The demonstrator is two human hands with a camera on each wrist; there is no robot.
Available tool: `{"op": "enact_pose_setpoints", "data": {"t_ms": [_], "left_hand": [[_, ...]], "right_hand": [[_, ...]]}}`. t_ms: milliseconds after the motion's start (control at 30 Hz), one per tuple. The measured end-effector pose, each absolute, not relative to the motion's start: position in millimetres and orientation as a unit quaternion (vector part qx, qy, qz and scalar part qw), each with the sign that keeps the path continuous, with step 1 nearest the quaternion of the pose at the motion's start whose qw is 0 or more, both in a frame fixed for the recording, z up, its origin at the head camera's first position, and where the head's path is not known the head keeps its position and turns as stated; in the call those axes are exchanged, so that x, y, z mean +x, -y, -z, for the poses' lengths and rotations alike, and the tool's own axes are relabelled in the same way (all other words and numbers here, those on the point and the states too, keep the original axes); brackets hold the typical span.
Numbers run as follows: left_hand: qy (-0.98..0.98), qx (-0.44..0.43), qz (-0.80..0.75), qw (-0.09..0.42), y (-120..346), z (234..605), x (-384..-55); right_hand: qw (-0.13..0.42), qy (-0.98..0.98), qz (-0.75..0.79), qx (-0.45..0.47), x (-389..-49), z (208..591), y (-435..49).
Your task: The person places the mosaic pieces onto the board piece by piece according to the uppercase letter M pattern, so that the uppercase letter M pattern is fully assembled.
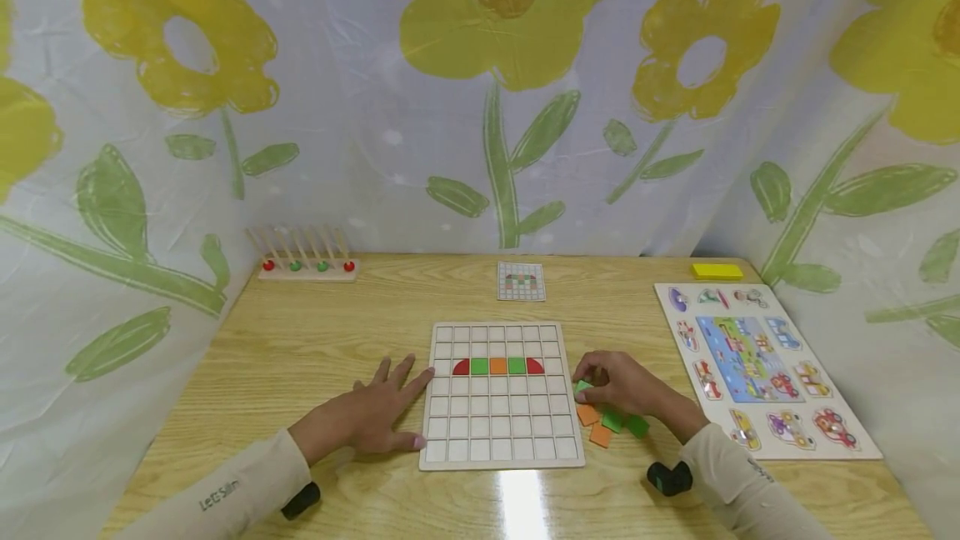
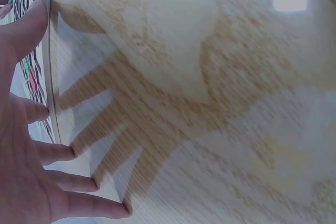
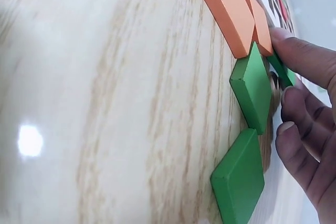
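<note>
A wooden grid board (image 1: 459, 427) lies flat on the table, with one row holding a red curved piece (image 1: 461, 367) at each end and two green squares (image 1: 479, 367) around an orange square (image 1: 498, 367). My left hand (image 1: 375, 415) is spread flat at the board's left edge, thumb and index fingertip touching it. Right of the board, my right hand (image 1: 622, 386) pinches a green square tile (image 3: 283, 71) between thumb and fingers. Under and beside that hand lie loose orange tiles (image 1: 600, 435) and green tiles (image 3: 239, 174).
A small pattern card (image 1: 521, 282) lies behind the board. At the back left stands a wooden peg rack (image 1: 309, 272) with red and green beads. On the right are a picture puzzle board (image 1: 678, 340) and a yellow block (image 1: 717, 272). A flower-printed curtain (image 1: 337, 148) encloses the table.
</note>
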State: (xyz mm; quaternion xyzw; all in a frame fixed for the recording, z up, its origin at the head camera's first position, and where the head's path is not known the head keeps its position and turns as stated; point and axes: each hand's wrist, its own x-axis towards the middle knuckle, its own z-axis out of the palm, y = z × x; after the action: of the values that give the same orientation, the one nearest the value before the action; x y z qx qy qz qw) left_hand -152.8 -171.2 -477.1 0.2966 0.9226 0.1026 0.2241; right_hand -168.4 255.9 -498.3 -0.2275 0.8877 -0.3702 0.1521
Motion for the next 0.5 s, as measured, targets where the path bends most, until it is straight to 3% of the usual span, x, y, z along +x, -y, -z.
{"op": "enact_pose_setpoints", "data": {"t_ms": [500], "left_hand": [[-0.922, 0.294, -0.109, 0.228, 169.8, 474.2, -151.5]], "right_hand": [[0.159, -0.885, 0.363, -0.243, -166.9, 499.7, -256.9]]}}
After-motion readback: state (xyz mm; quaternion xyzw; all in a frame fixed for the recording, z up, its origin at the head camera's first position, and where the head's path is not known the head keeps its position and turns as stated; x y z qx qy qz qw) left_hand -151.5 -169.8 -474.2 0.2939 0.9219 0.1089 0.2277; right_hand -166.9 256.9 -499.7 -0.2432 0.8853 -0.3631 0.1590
